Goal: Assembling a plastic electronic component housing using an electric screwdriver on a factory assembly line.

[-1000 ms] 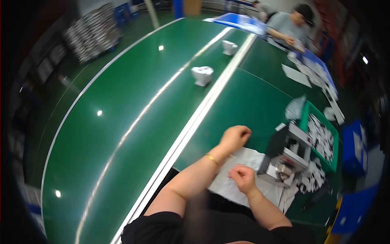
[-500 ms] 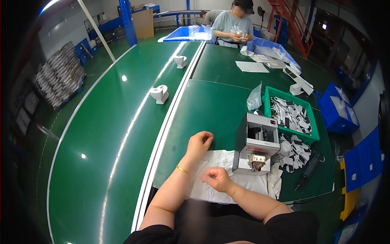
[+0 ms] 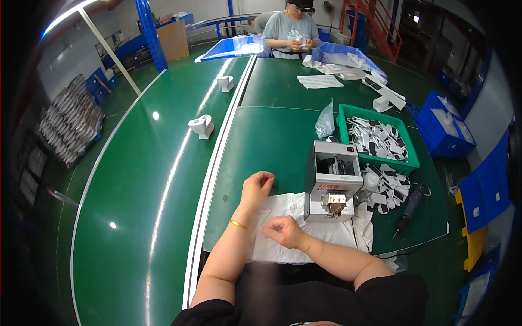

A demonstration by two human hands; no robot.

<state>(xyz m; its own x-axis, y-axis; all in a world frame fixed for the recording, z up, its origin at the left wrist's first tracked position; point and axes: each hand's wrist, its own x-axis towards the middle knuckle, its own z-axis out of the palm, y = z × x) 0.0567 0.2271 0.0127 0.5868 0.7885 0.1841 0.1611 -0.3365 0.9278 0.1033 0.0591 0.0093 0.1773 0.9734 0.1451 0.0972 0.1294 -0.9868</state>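
My left hand [image 3: 257, 188] is raised over the green tabletop just beyond a white cloth [image 3: 296, 251], its thumb and fingers pressed together. Nearer to me, my right hand [image 3: 285, 232] hovers above the cloth in a pinch, its fingertips slightly smeared by motion. Whatever either pinch holds, if anything, is too small to make out. To the right of both hands stands a grey benchtop machine [image 3: 333, 185], open at the top, with a metal mechanism on its front. It looks like a screw feeder.
Beside the machine are a green crate [image 3: 414, 161] of white and black flat pieces, a loose pile [image 3: 392, 191] and a dark power screwdriver [image 3: 409, 214]. Two small white toilet-shaped pieces [image 3: 202, 127] stand on the green belt at left. Across the table a person [image 3: 292, 35] handles something small.
The whole view has shifted, so the table and machine sit further left and higher. My right hand has moved slightly left; both hands stay pinched.
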